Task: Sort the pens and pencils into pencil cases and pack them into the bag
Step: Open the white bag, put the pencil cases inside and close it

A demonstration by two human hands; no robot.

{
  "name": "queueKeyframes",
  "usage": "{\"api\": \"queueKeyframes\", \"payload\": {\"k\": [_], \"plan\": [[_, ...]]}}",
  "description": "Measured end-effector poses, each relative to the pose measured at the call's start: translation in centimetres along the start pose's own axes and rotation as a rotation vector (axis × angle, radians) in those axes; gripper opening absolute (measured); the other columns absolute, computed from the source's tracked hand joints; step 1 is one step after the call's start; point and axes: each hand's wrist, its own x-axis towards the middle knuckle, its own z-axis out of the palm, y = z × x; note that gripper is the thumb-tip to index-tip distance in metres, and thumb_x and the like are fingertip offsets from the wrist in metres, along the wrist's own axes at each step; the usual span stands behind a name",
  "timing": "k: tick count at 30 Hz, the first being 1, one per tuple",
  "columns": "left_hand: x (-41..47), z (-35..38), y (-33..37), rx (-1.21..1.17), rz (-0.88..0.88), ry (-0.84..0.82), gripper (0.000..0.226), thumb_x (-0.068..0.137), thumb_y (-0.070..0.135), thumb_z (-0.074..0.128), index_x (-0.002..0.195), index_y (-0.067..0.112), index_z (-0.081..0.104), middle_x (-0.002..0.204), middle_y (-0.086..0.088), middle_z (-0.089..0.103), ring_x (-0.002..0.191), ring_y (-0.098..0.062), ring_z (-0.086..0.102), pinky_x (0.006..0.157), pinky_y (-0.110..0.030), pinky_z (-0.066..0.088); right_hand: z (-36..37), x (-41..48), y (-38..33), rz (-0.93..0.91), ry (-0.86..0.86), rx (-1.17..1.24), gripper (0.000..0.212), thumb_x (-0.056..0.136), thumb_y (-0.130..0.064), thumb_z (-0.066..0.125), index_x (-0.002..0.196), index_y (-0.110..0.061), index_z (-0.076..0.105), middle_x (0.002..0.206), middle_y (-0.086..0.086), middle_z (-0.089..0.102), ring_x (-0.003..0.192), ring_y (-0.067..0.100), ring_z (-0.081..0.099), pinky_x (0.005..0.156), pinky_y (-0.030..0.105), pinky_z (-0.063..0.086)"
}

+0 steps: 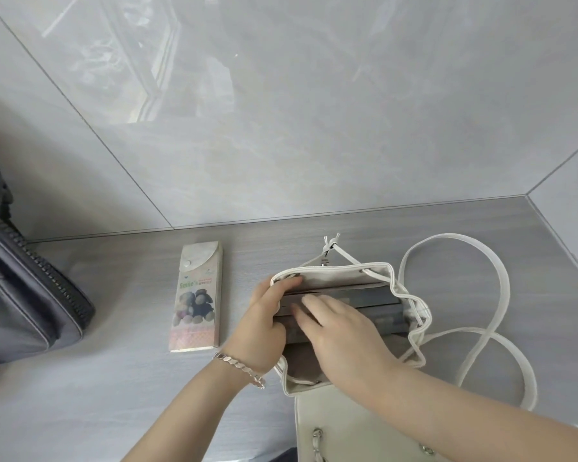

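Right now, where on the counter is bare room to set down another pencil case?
The widest bare patch lies between the dark grey bag and the bear-print pencil case. Another lies in front of that case, left of the left hand. Crowded: the white bag, where the right hand also reaches in, and the straps right of it.

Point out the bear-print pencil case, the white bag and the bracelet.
bear-print pencil case (196,295), head view, printed front.
white bag (331,274), head view, far inner wall.
bracelet (239,367), head view, links at the left wrist.
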Motion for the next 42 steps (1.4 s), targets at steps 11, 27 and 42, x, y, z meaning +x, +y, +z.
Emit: {"api": "queueKeyframes", "payload": {"k": [11,27,42], "plan": [[0.0,0.1,0.0,0.079,0.017,-0.018,0.079,0.07,-0.025,0.028,0.134,0.02,0.04,0.123,0.007,0.033,0.105,-0.003,0.033,0.095,0.006,0.016,0.5,1.7,1.0,0.216,-0.316,0.078,0.04,0.087,-0.008,0.043,0.126,-0.01,0.043,0.122,0.01,0.057,0.111,0.03,0.054,0.085,0.037,0.044],[0.1,-0.5,-0.1,-0.169,-0.006,-0.091,0.06,0.067,-0.017,0.041,0.104,0.026,0.063,0.118,0.003,0.05,0.099,0.004,0.046,0.085,0.007,0.027,-2.6,1.3,4.8,0.323,-0.533,-0.122,0.027,0.093,-0.027,0.041,0.11,-0.014,0.057,0.115,0.01,0.063,0.106,0.028,0.059,0.075,0.029,0.044],[3.7,-3.5,-11.7,0.391,-0.754,0.45,0.082,0.07,0.031,0.071,0.137,0.022,0.027,0.125,-0.023,0.042,0.121,-0.037,0.037,0.1,-0.046,0.035,-4.1,-1.7,6.5,0.351,0.153,0.444,0.019,0.084,-0.007,0.058,0.095,-0.017,0.07,0.087,-0.013,0.058,0.075,0.005,0.049,0.069,0.021,0.043]]}}
